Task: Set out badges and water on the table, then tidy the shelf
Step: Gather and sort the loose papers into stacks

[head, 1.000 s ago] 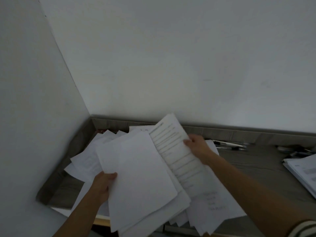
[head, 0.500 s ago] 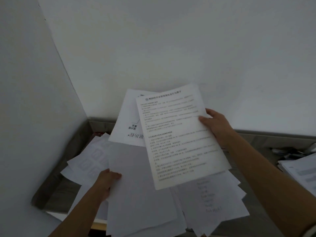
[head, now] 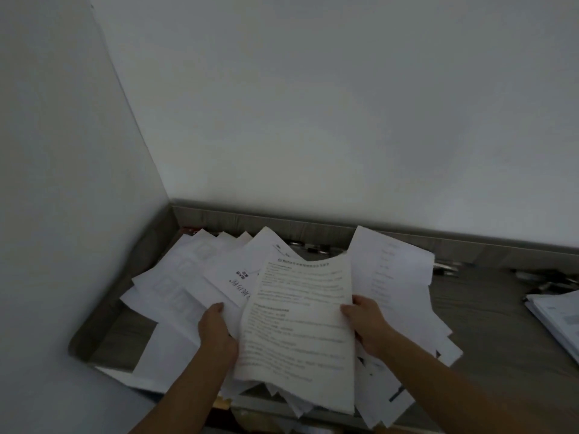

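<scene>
At the shelf's back-left corner, the left hand and right hand each clamp one side of a printed sheet over scattered loose papers. Pens line the back edge, and a paper stack lies at the right edge.

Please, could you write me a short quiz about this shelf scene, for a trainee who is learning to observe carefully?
1. True or false: the printed sheet lies flat on the shelf, touched by no hand.
2. Relative to the loose papers, where is the separate paper stack? A: to their right. B: to their left. C: underneath them.
3. Fill in: the right hand grips the printed sheet by its ____ edge.
Key: 1 false; 2 A; 3 right.
</scene>
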`<move>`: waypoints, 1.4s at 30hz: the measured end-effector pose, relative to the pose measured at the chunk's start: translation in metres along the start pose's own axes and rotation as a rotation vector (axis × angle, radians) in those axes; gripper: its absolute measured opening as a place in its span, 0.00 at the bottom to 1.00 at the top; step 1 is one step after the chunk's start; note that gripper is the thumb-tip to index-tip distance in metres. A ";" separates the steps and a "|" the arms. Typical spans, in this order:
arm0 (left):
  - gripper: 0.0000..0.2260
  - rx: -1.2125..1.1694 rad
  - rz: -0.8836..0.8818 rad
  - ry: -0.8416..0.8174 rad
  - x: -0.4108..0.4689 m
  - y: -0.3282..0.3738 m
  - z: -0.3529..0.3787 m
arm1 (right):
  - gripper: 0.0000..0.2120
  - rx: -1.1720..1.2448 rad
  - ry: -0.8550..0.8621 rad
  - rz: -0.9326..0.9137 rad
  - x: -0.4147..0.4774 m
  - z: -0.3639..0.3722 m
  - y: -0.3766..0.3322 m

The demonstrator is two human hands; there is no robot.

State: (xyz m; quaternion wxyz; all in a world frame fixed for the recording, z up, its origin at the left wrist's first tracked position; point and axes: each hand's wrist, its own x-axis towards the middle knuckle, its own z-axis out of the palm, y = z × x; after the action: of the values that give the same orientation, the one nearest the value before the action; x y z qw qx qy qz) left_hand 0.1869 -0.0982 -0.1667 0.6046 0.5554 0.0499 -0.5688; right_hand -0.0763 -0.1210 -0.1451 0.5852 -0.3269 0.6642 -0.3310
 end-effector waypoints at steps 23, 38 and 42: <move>0.13 0.617 -0.009 -0.221 0.015 0.060 -0.001 | 0.06 -0.353 -0.174 -0.215 -0.003 -0.047 -0.065; 0.18 0.610 0.007 -0.364 0.010 0.046 0.019 | 0.20 -0.406 0.432 -0.211 0.047 -0.095 -0.050; 0.13 0.698 0.025 -0.272 0.017 0.038 0.020 | 0.12 0.005 0.492 -0.015 0.043 -0.143 -0.048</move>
State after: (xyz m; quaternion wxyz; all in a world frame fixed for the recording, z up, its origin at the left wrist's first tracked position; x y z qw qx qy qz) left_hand 0.2092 -0.1338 -0.1478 0.3870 0.6480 -0.2346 -0.6126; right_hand -0.2205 -0.1752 -0.1162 0.4041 -0.2398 0.7834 -0.4068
